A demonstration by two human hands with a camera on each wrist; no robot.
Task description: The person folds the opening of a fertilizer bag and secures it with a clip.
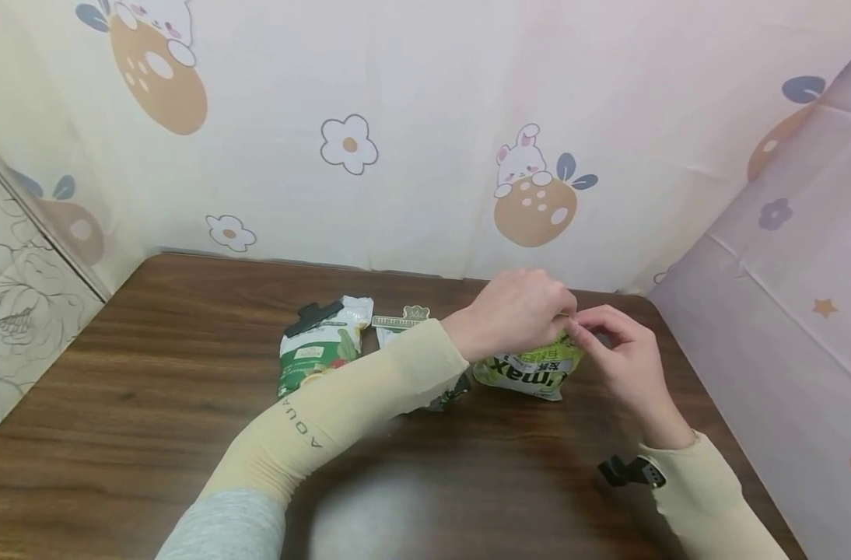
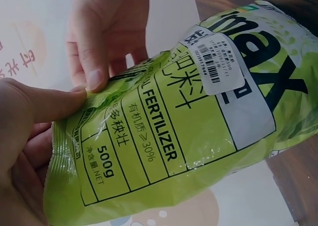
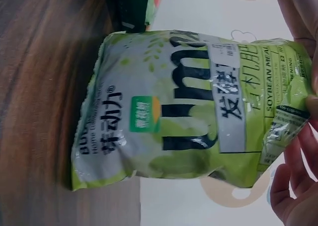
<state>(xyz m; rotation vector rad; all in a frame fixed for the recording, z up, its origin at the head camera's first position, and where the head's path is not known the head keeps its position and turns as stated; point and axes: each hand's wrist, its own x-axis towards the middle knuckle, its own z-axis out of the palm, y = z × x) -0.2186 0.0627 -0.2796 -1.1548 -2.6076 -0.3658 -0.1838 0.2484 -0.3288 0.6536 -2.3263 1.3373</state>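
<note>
A green and white fertilizer bag stands at the right back of the table. Its top edge is pinched by my left hand, which reaches across from the left. My right hand pinches the same edge at the right corner, the two hands' fingertips meeting. Up close in the left wrist view, the bag has its top partly folded, and a thumb presses on it. From the right wrist view the bag is full and wrinkled, with big black letters on its front.
To the left stands a white and green bag with a black clip across its top. Behind my left forearm another bag is partly hidden, a gold-coloured ornate strip at its top. A patterned curtain hangs behind the brown table.
</note>
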